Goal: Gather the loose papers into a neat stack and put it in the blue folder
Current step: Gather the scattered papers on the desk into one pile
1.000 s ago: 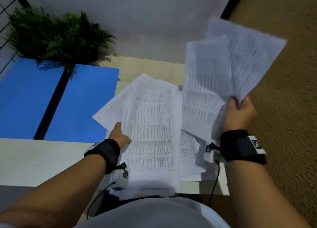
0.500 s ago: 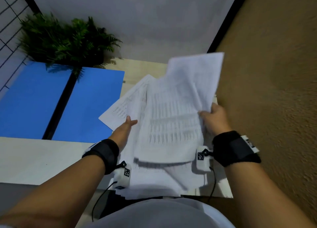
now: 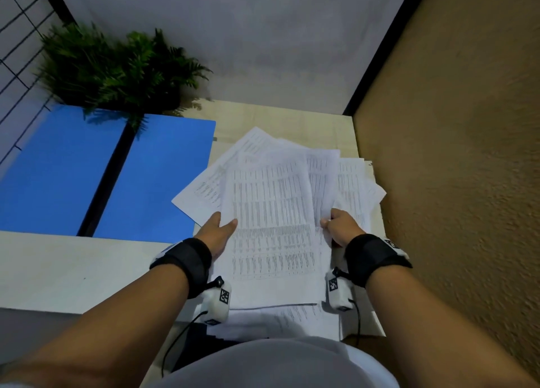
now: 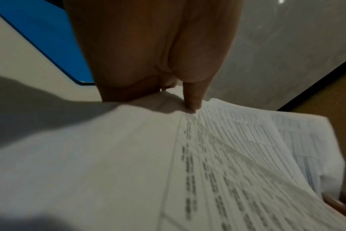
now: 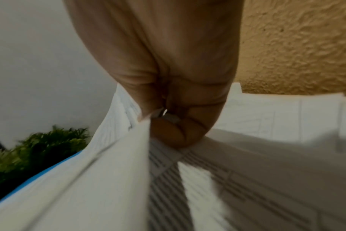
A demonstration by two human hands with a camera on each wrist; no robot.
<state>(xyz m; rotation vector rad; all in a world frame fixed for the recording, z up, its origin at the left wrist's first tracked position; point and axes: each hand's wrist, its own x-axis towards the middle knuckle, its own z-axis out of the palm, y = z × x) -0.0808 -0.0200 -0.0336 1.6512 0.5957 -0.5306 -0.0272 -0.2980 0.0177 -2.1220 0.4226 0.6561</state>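
You're at a small office desk (image 3: 73,270): printed table sheets (image 3: 271,227) piled on it, an open blue folder (image 3: 157,177), a potted fern (image 3: 111,69) by a grey partition (image 3: 263,36), a wire grid panel (image 3: 20,36) at your left

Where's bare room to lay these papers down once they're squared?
Both leaves of the open blue folder are bare, bar fronds of the plant over the far edge. The white tabletop between the folder's near edge and your left hand is free too. On the right it is crowded: papers reach the tan wall.

Print on the papers (image 3: 271,212) is too blurred to read.
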